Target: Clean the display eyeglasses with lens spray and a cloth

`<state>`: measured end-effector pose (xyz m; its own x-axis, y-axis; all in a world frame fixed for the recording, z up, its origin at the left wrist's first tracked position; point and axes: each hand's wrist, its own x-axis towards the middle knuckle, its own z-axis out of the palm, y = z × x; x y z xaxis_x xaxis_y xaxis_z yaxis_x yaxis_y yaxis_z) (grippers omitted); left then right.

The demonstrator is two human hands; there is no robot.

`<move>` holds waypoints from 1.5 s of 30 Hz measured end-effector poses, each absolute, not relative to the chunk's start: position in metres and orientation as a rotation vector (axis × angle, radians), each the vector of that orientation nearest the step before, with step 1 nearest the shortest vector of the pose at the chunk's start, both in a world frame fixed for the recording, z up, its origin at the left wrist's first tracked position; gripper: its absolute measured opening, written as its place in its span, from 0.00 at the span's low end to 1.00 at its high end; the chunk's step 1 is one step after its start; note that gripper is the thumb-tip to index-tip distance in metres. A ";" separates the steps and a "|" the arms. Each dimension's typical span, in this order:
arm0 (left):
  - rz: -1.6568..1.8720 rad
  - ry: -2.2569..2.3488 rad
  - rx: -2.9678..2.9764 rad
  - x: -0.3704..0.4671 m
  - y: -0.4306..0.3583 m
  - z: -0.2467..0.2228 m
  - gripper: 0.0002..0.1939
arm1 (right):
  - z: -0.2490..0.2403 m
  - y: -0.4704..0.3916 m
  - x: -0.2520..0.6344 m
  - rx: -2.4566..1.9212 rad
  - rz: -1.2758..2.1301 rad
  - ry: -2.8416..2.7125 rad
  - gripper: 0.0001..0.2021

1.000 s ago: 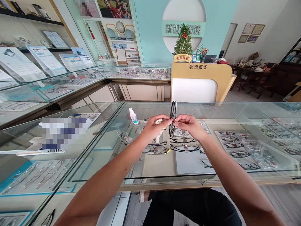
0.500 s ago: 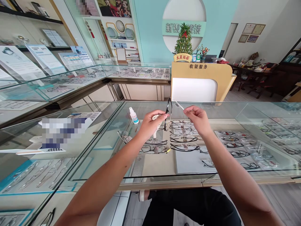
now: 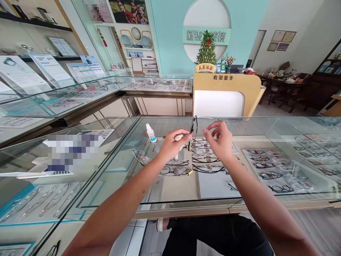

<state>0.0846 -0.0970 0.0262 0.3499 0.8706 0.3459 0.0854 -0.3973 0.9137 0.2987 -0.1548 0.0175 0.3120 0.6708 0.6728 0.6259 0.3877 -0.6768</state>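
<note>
Above the glass counter, my left hand [image 3: 174, 142] is closed on a pair of dark-rimmed eyeglasses [image 3: 192, 125], held on edge. A whitish cloth [image 3: 179, 137] is bunched in the same hand. One thin, pale temple of the glasses stretches rightward from the top of the frame. My right hand [image 3: 220, 139] hovers just right of the glasses, thumb and forefinger apart, the other fingers curled. Nothing shows between its fingers, and it looks apart from the frame. A small white spray bottle [image 3: 151, 133] with a blue label stands on the glass left of my hands.
Rows of eyeglasses [image 3: 208, 168] lie inside the glass display case [image 3: 181, 202] under my arms. Papers [image 3: 87, 145] rest on the counter at left. More cases [image 3: 157, 84] run along the back, beside a wooden cashier desk [image 3: 226, 87] with a plant [image 3: 206, 49].
My right hand has let go of the thin temple and its fingers have parted. The eyeglasses in my left hand have turned and shifted slightly right.
</note>
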 end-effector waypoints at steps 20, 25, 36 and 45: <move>1.309 0.794 1.449 0.081 -0.080 0.021 0.25 | 0.004 -0.139 0.304 -1.318 -0.245 -1.524 0.20; 1.393 0.796 1.349 0.079 -0.075 0.024 0.26 | 0.001 -0.138 0.303 -1.437 -0.223 -1.535 0.15; 1.286 0.777 1.628 0.087 -0.093 0.019 0.20 | 0.011 -0.154 0.283 -1.179 -0.080 -1.804 0.18; 1.217 0.750 1.734 0.092 -0.103 0.022 0.14 | 0.006 -0.150 0.278 -1.011 0.199 -1.757 0.09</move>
